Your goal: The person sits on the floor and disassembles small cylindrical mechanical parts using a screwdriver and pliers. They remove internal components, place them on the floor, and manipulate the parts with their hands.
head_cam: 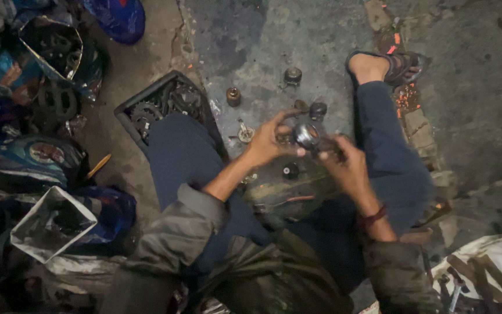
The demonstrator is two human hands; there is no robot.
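I sit on a concrete floor with knees bent, both hands raised between my legs. My left hand (269, 138) and my right hand (344, 164) together grip a small round shiny metal part (307, 136), blurred by motion. My left fingers pinch its left side; my right hand holds a darker piece joined to it on the right. Below the hands lie a small black ring (289, 171) and a greasy board (289, 192). Several small cylindrical metal parts (292, 75) stand on the floor beyond the hands, one of them brown (233, 96).
A black crate of gears and sprockets (164, 104) sits by my left knee. Open bags and boxes of metal parts (50, 224) crowd the left side. A sack with tools (483, 273) lies at lower right. My sandalled foot (387, 65) rests at the top right.
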